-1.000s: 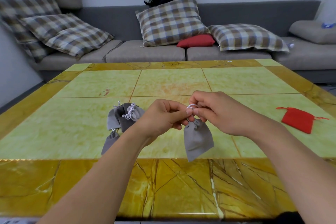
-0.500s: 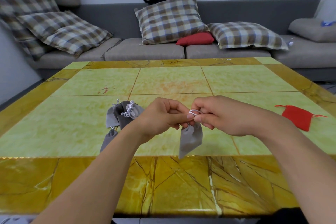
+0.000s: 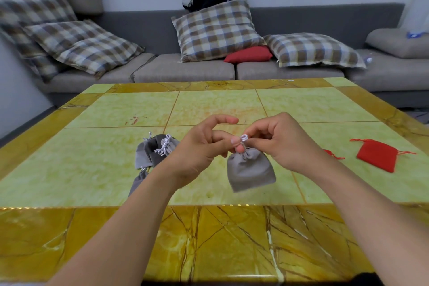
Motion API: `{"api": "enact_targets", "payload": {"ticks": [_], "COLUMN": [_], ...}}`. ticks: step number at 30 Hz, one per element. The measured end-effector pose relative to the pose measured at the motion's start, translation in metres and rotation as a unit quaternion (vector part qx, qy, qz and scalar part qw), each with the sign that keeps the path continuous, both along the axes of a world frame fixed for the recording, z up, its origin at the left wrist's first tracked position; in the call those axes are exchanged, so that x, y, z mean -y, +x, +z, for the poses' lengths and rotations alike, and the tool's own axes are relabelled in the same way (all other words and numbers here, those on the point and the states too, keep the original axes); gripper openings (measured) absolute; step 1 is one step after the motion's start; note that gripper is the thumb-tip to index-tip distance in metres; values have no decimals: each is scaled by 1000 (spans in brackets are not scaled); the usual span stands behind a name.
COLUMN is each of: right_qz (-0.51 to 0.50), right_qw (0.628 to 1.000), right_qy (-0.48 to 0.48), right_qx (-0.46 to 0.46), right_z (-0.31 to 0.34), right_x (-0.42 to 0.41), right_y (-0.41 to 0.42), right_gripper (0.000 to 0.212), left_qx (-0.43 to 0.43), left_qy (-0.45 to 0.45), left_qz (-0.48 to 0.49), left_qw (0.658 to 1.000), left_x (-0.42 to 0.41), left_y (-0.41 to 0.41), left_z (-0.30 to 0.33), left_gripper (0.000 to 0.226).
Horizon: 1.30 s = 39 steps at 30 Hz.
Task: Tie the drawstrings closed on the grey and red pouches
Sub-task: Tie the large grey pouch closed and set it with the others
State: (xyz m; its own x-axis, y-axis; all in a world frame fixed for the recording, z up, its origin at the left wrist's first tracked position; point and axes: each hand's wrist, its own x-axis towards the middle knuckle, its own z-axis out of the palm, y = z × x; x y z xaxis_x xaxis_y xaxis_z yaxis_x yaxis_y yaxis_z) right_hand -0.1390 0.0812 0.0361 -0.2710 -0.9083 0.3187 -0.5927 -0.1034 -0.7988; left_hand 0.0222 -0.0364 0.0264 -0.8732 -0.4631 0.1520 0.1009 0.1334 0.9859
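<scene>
A grey pouch (image 3: 250,172) hangs in the air above the table's near middle, its neck gathered. My left hand (image 3: 202,148) and my right hand (image 3: 281,144) pinch its white drawstring (image 3: 243,139) from either side; my left index finger is raised. Left of my left wrist lies a small heap of grey pouches (image 3: 154,150) with white bows on top, and one more grey pouch (image 3: 138,180) lies just below it, partly hidden by my forearm. A red pouch (image 3: 377,154) lies flat at the right. Part of another red pouch (image 3: 332,153) shows behind my right wrist.
The table (image 3: 116,183) has a green marbled top with a yellow border. Behind it runs a grey sofa (image 3: 185,72) with checked cushions, a red cushion (image 3: 249,54) and dark clothes on its back.
The grey pouch has turned to face me flat and swung slightly right. My left index finger has lifted off the string. My view has tilted up a little.
</scene>
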Motion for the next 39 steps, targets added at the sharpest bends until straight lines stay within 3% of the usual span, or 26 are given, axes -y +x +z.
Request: {"api": "enact_targets", "payload": {"ticks": [3, 9, 18, 27, 34, 39], "right_qz": [12, 31, -11, -77, -23, 7], "right_qw": [1000, 990, 952, 958, 953, 915], "right_qy": [3, 37, 57, 64, 93, 107], "right_qx": [21, 133, 300, 267, 287, 390], "right_z": [-2, -1, -4, -7, -8, -4], "right_x": [4, 2, 6, 8, 8, 7], "right_y": [6, 8, 13, 15, 21, 21], "right_gripper": [9, 9, 3, 8, 19, 28], "left_qx": [-8, -8, -5, -25, -22, -38], "left_qy": [17, 3, 6, -3, -118, -190], "left_qz": [28, 72, 136, 153, 214, 241], "left_qw": [999, 997, 991, 988, 969, 951], "left_x": [2, 1, 0, -1, -7, -6], "left_y": [1, 3, -2, -4, -7, -9], "left_z": [1, -1, -1, -4, -5, -8], "left_gripper": [45, 9, 8, 8, 5, 3]}}
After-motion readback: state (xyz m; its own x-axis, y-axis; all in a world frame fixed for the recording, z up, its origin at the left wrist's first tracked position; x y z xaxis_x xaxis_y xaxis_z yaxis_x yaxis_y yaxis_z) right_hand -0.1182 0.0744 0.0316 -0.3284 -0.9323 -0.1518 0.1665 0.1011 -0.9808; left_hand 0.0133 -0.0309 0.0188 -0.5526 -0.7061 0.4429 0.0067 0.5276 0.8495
